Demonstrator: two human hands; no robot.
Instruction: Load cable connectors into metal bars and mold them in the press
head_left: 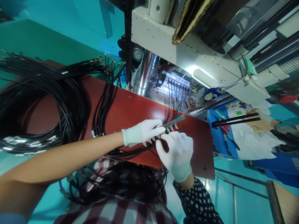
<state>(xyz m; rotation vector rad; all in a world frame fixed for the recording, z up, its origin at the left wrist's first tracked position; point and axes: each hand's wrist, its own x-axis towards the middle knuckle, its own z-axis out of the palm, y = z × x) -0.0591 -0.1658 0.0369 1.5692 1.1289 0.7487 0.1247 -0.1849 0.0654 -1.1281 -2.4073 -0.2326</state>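
The slotted bar (pixel 173 121) lies slantwise on the red board (pixel 130 105), just in front of the machine (pixel 163 84). A row of brass-tipped cable ends (pixel 172 127) already sits along it, so by my judgement that bar is nearly full. The big coil of black cables (pixel 46 102) on the board's left suggests plenty is left. Your left hand (pixel 142 132) is closed over the bar's near end, fingers curled on top. Your right hand (pixel 176 154) has its fingers bunched under the row, and the glove hides whether they pinch a tip or only touch it. The near slots are covered by both hands. I cannot tell if the dark mass below your wrists is more cable
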